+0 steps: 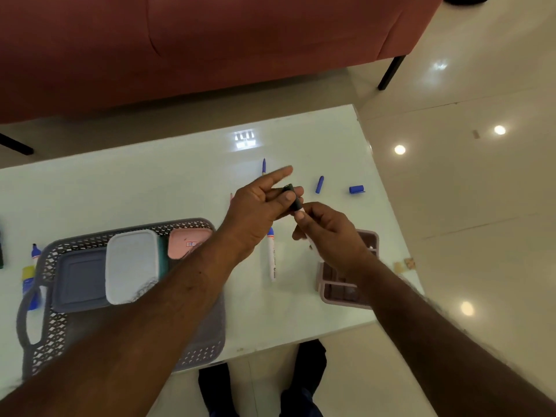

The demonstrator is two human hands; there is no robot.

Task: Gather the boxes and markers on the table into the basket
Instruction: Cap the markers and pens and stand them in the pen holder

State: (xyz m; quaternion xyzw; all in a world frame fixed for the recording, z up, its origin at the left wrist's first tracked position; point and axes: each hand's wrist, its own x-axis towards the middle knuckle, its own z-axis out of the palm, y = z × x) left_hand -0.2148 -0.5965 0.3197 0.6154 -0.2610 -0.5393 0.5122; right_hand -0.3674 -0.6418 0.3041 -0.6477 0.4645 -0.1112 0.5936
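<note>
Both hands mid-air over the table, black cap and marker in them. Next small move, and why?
Probably press the black cap, pinched in the left hand, onto the white marker body held by the right hand. They already meet end to end, and a capped marker can go into the grey lattice basket.

The counter [180, 182] under my arms is white and glossy, mirroring the lights. My grey basket [204, 347] is perforated plastic; its boxes' lids look smooth and matt. The sofa [210, 40] wears matt cloth; the floor tiles [481, 191] shine.

Glossy cream tiled floor [481, 191] with ceiling-light reflections, reddish sofa [210, 40] on black legs.
</note>
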